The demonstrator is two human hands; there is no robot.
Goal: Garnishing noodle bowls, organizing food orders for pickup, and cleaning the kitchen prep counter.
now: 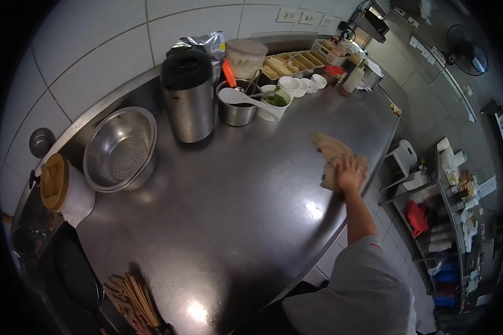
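My right hand [350,171] presses a crumpled brown cloth [330,167] flat on the steel worktop [218,184], near its right edge. Part of the cloth spreads out beyond my fingers to the left and away from me. At the bottom left, only the fingers of my left hand [141,325] show, at the lower end of a bundle of thin wooden sticks [140,295]. A second crumpled brown cloth [119,295] lies beside the sticks. The picture's lower rim cuts off the rest of that hand, and its grip is unclear.
Along the wall stand a steel colander [128,159], a tall lidded steel container [190,111], a steel pot [238,115] with utensils, a white tub [283,100] of greens and small white bowls [289,83]. A yellow-lidded container [77,192] and a black pan [75,268] are at left.
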